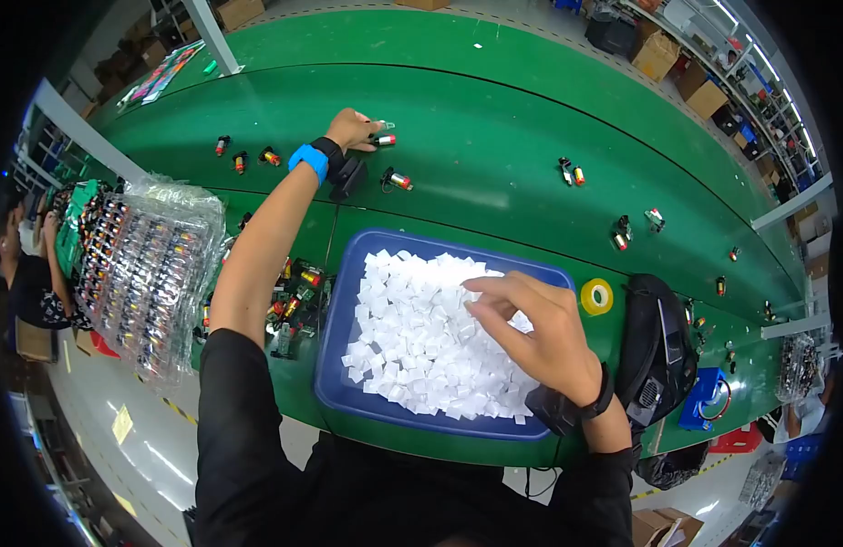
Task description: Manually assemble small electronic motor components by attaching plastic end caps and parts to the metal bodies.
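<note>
My left hand [351, 130], its wrist in a black band and a blue band, reaches over the green belt. Its fingers close on a small cylindrical part [383, 140] with a red and pale body, much like a small motor. Just below it lies a similar part [399, 180]. Over a blue tray [335, 365] of small white squares [412, 337], my right hand [544, 333] is bent into a pinch, thumb and forefinger close together. Whether a white square sits between those fingertips is hard to make out against the pile.
A heap of similar parts [294, 305] lies left of the tray, beside plastic-wrapped rows of parts [148, 273]. Yellow tape roll [596, 296] and black bag [654, 356] sit at the right. More parts [572, 172] dot the belt. A person [38, 283] sits at far left.
</note>
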Tool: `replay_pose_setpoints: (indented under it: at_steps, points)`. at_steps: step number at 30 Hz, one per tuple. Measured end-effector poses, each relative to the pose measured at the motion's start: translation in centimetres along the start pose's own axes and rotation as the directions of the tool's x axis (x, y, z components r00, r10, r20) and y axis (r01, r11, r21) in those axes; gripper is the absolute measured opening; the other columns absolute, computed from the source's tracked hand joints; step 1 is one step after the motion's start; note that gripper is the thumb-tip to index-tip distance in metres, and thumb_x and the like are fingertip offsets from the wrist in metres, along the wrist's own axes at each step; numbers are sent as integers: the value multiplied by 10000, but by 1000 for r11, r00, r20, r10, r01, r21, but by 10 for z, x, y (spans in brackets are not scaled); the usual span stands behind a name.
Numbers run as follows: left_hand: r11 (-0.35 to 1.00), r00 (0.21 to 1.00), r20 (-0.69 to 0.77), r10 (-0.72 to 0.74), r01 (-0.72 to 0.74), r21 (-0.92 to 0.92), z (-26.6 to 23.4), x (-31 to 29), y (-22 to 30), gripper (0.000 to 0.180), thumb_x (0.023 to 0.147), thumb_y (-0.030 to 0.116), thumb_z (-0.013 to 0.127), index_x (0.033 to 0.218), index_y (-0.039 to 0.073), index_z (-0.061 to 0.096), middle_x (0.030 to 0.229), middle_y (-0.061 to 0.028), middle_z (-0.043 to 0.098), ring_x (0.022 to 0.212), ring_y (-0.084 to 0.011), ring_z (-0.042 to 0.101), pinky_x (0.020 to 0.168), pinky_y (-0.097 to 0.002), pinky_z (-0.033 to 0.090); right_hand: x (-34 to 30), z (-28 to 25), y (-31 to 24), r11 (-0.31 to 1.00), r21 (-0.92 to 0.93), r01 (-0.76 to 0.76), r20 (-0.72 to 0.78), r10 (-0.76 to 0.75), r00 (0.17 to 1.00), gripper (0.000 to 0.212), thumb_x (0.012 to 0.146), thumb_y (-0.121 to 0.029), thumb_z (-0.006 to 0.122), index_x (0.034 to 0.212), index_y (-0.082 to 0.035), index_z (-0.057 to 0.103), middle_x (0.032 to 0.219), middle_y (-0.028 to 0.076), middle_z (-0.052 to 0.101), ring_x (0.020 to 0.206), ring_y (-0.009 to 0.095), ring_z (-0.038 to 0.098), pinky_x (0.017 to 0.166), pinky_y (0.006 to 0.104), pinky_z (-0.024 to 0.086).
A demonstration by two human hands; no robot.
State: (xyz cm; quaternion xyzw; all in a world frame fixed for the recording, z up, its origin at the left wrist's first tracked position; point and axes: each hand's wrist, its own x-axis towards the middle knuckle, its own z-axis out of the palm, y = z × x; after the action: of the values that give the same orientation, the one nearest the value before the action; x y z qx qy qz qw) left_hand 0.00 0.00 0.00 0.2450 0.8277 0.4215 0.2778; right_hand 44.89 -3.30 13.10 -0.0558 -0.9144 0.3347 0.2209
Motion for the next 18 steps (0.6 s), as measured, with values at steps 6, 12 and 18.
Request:
replay_pose_setpoints:
  at_steps: [6,12,18]
  points:
    - [896,885,205,419,-365,-254,-15,-149,44,277,886,70,740,1097,-46,601,1057,-119,685,920,-177,683,831,-281,589,-5,14,-6,999,1,-43,-145,42,988,291,820,-3,759,1103,-6,691,783,72,666,663,165,653,578,264,500]
    - [777,750,219,624,-567,-274,3,-307,36,197,806,-95,702,955,21,647,1092,-84,657,966,-172,666,795,-294,573,6,30,-5,996,-84,15,-298,-39,954,277,796,-23,781,1060,-15,699,827,78,678,735,180,664,575,285,510]
    - [590,581,102,808,-799,-120,20,-347,22,163,738,-148,695,757,14,706,1183,-187,567,1050,-314,660,891,-391,595,-3,36,-5,996,1,89,-172,-88,981,166,786,-5,773,935,-6,702,820,94,685,665,228,659,532,293,498]
